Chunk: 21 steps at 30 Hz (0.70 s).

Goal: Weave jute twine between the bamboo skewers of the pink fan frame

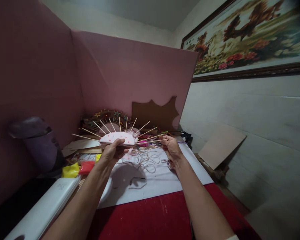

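My left hand (114, 150) grips a half-round piece (117, 136), pale pink with red dots, by its straight lower edge, thumb on top. Thin wooden sticks (120, 124) fan out from its curved rim. At the right my right hand (172, 148) pinches the outer end of one stick (152, 137) between thumb and fingertips. The piece is held above the table. Below and between the hands a tangle of thin cord (148, 160) lies on a white sheet (157, 185). Something small and patterned shows under my right hand, too unclear to name.
Yellow (70, 170) and red packets (86, 167) lie left, beside a long white box (43, 206). A purple bin (43, 146) stands farther left. Behind are a decorated fan-shaped piece (105, 116) and cut brown cardboard (153, 113). A red cloth (145, 216) covers the front edge.
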### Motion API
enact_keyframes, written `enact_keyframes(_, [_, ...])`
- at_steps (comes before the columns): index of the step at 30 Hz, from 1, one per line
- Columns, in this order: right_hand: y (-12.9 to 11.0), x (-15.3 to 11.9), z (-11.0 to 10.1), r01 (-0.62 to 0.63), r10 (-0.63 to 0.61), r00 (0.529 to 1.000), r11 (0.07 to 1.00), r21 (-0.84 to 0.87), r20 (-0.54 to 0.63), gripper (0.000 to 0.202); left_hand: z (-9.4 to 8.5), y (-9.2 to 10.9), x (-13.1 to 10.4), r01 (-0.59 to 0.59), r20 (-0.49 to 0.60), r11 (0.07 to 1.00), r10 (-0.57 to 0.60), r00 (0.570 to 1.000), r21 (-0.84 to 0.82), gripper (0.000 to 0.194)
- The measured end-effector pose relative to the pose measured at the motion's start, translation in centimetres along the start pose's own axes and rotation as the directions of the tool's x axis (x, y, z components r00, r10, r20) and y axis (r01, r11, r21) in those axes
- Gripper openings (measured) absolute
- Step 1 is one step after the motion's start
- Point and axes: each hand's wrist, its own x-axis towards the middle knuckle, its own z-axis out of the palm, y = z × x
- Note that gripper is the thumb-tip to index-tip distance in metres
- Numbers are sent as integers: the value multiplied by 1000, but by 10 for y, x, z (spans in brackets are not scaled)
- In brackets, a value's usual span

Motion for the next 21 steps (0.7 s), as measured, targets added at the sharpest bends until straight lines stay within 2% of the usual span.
enact_keyframes(4, [-4, -1, -3, 25, -25, 1000, 999, -31, -2, 38, -2, 5, -2, -82, -37, 992, 86, 996, 92, 5])
enact_keyframes(7, [-6, -1, -4, 121, -128, 991, 979, -167, -36, 36, -2, 9, -5, -120, -34, 981, 127, 991, 154, 8])
enact_keyframes(11, [-6, 0, -7, 222, -238, 971, 917, -330, -7, 35, -2, 12, -8, -138, -13, 959, 146, 989, 248, 10])
enact_keyframes(14, [-7, 0, -6, 315, -351, 936, 857, -407, -15, 34, -2, 11, -8, -170, 36, 929, 168, 985, 328, 13])
enact_keyframes(16, [-11, -5, 1, 379, -436, 899, 819, -431, -38, 32, -1, 9, -7, -208, 26, 915, 212, 977, 346, 15])
enact_keyframes(18, [-18, -16, 16, 417, -479, 876, 808, -415, -51, 30, 1, 6, -5, -234, -37, 923, 257, 966, 305, 13])
enact_keyframes(21, [-28, -42, 47, 401, -417, 909, 854, -333, 25, 29, 3, 1, -2, -269, -136, 953, 287, 948, 140, 7])
